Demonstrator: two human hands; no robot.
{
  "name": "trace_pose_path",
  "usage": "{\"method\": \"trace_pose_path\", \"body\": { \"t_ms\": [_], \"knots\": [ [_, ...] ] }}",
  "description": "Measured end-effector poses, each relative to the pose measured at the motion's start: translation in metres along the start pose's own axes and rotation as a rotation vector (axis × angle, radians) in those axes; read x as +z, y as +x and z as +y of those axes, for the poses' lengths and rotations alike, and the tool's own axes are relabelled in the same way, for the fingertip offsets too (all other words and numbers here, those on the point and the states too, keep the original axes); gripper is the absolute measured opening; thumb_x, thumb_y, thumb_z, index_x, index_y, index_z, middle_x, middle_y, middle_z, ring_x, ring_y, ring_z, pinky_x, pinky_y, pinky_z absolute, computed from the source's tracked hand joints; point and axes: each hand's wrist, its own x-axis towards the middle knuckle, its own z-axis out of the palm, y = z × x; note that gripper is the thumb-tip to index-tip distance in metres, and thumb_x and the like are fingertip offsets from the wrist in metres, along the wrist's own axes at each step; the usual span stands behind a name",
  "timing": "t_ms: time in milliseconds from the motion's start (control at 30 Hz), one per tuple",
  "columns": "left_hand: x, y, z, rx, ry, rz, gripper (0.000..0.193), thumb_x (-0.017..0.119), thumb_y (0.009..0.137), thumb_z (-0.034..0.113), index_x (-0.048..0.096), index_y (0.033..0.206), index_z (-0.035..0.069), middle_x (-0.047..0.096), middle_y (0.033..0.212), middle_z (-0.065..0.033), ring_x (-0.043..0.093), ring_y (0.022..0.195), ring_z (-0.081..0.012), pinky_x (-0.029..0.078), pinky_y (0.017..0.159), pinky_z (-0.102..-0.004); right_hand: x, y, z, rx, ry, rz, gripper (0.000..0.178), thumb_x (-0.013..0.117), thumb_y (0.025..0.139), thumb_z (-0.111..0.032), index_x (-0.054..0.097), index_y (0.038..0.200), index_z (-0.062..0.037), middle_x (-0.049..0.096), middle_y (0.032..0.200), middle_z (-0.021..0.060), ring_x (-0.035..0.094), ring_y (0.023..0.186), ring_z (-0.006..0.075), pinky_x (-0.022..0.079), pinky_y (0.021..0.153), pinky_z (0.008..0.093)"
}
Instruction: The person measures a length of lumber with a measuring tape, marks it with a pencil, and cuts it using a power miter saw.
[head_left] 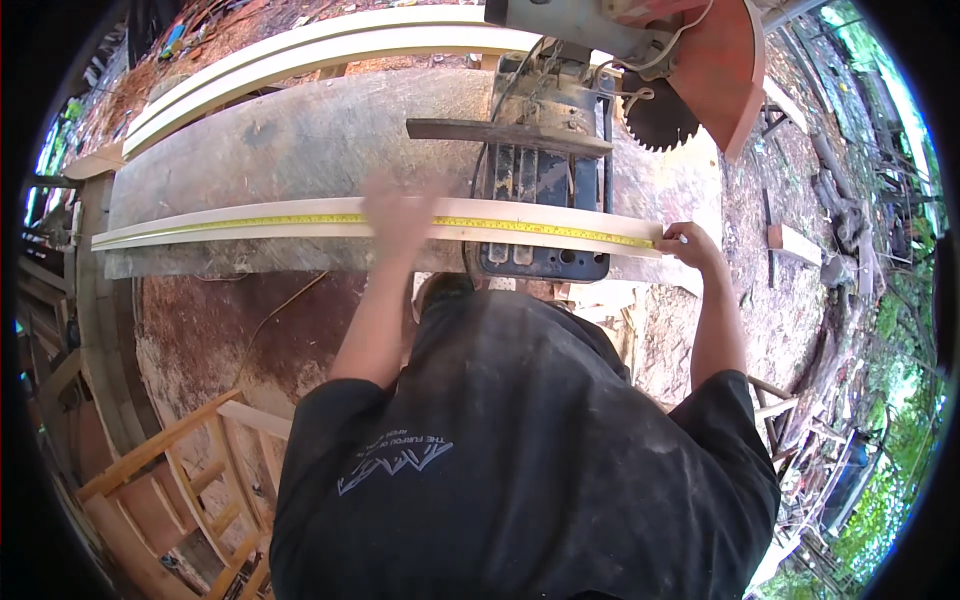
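A long pale wooden board [560, 215] lies across the workbench and over the saw's base. Along its face stretches a yellow tape measure [300, 219], running from the board's left end nearly to its right end. My right hand [685, 245] pinches the tape's right end at the board's right end, and something small and pale shows between its fingers. Over the board, left of the saw base, my left hand [402, 215] is smeared by motion. Its fingers cannot be made out, nor whether it touches the tape.
A mitre saw's toothed blade [660, 115] hangs raised beyond the board, above a dark metal base [545, 262]. A wooden fence strip [510, 135] crosses that base. More long boards [330, 48] lie behind the grey bench top [250, 130]. Wooden frames [215, 480] stand at lower left.
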Motion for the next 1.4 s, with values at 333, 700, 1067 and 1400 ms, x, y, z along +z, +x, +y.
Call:
{"method": "trace_pose_path", "body": {
  "t_ms": [333, 700, 1067, 1400],
  "knots": [
    [-0.150, 0.035, -0.223, -0.866, -1.424, 0.286, 0.069, 0.067, 0.087, 0.040, 0.041, 0.135, -0.002, 0.052, 0.122, -0.0163, 0.053, 0.110, -0.0309, 0.046, 0.094, -0.0478, 0.005, -0.046, 0.035, -0.280, 0.026, 0.148, 0.019, 0.078, 0.081, -0.019, 0.066, 0.083, -0.0036, 0.060, 0.070, 0.0127, 0.057, 0.068, 0.0189, 0.046, 0.064, 0.0365],
    [-0.321, 0.087, -0.192, -0.237, -1.824, 0.814, 0.024, 0.044, 0.103, 0.021, 0.053, 0.112, 0.001, 0.062, 0.093, -0.0074, 0.059, 0.076, -0.0152, 0.052, 0.067, -0.0283, 0.068, -0.083, -0.062, 0.102, 0.389, -0.271, 0.021, 0.081, 0.077, -0.018, 0.073, 0.090, -0.0043, 0.066, 0.077, 0.0011, 0.059, 0.075, 0.0098, 0.050, 0.071, 0.0279],
    [-0.278, 0.115, -0.261, -0.682, -1.652, 0.745, 0.020, 0.039, 0.105, 0.016, 0.051, 0.106, 0.000, 0.056, 0.083, -0.0060, 0.051, 0.063, -0.0114, 0.045, 0.051, -0.0253, 0.129, -0.049, -0.242, -0.138, 0.221, -0.417, 0.031, 0.073, 0.086, -0.035, 0.073, 0.088, -0.0038, 0.069, 0.074, 0.0046, 0.064, 0.076, 0.0140, 0.050, 0.073, 0.0306],
    [-0.123, 0.099, -0.107, -0.433, -1.765, -0.362, 0.025, 0.045, 0.103, 0.013, 0.058, 0.111, -0.007, 0.065, 0.101, -0.0122, 0.065, 0.089, -0.0213, 0.054, 0.081, -0.0348, 0.147, -0.029, -0.393, -0.337, 0.285, -0.127, 0.050, 0.077, 0.078, -0.039, 0.066, 0.105, 0.0010, 0.069, 0.101, 0.0213, 0.067, 0.096, 0.0339, 0.051, 0.084, 0.0409]
  ]
}}
